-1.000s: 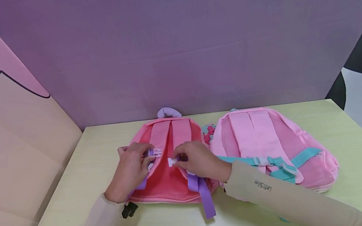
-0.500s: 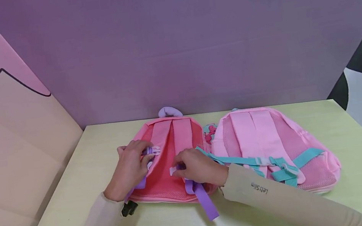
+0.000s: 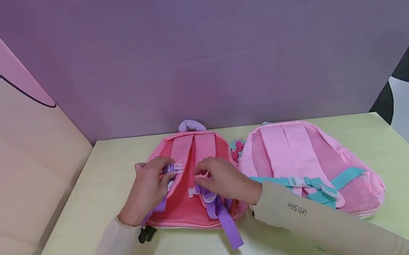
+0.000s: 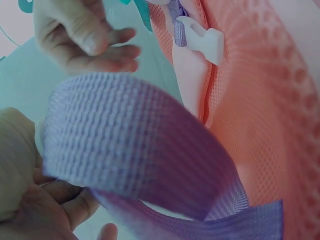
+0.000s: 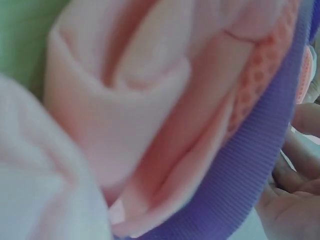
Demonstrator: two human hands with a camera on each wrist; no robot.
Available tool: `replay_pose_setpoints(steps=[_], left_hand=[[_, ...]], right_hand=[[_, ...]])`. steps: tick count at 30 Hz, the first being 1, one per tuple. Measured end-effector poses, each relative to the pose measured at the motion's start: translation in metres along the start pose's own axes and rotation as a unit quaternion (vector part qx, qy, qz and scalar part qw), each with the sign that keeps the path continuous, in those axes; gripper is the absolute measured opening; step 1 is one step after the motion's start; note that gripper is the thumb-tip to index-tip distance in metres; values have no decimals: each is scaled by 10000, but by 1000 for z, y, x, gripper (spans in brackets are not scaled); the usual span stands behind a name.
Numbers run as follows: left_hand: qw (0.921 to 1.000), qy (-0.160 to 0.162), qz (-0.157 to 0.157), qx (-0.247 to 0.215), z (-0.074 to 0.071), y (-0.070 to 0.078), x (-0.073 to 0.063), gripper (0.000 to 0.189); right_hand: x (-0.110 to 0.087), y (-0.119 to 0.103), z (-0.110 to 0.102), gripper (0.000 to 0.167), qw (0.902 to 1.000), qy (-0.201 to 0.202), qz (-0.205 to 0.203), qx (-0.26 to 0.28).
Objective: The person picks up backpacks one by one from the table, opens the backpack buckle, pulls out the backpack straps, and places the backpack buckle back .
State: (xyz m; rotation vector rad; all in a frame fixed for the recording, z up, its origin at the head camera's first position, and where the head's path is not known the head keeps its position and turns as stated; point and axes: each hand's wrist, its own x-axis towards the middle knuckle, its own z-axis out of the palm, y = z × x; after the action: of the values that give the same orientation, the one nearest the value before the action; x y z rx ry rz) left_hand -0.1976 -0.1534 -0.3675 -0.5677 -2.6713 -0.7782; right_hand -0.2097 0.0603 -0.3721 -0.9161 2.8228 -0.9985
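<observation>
A coral-pink backpack [image 3: 185, 213] lies back panel up on the table, its purple webbing straps loose. My left hand [image 3: 148, 187] pinches the white pronged buckle half [image 3: 177, 168] on the left strap. Over the right shoulder strap, my right hand [image 3: 229, 180] has its thumb and fingers apart, holding nothing. Just left of it, the white socket buckle half [image 3: 193, 192] rests free on the mesh. In the left wrist view this white socket half [image 4: 212, 45] stands apart from the right hand's fingers. A purple strap [image 5: 245, 165] crosses the right wrist view beside blurred pink fabric.
A light-pink backpack [image 3: 325, 149] with teal straps [image 3: 346, 176] lies to the right, close beside the coral one. Between them shows a patterned teal-and-red piece [image 3: 237, 149]. A purple panel [image 3: 218, 56] rises behind the pale table [image 3: 114, 157].
My right hand has let go of the socket buckle half and lifted slightly away from it. The buckle now lies on the backpack. The left hand keeps its grip almost in place.
</observation>
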Motion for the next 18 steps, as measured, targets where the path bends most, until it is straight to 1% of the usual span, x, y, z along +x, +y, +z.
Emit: replay_pose_setpoints(steps=[3, 6, 12, 15, 18], left_hand=[[10000, 15, -24, -3, 0, 1, 1, 43], [10000, 49, 23, -1, 1, 2, 2, 43], [9988, 192, 442, 62, 3, 3, 4, 40], [9977, 236, 627, 50, 5, 3, 6, 37], [9970, 253, 728, 30, 5, 3, 7, 37]], right_hand=[[2, -3, -3, 23, 9994, 270, -153, 164], [5, -4, -3, 24, 9972, 528, -470, 255], [12, -8, -3, 31, 9914, 881, -937, 253], [15, -8, -2, 29, 9886, 983, -1109, 263], [17, -8, -1, 26, 9868, 1016, -1202, 384]])
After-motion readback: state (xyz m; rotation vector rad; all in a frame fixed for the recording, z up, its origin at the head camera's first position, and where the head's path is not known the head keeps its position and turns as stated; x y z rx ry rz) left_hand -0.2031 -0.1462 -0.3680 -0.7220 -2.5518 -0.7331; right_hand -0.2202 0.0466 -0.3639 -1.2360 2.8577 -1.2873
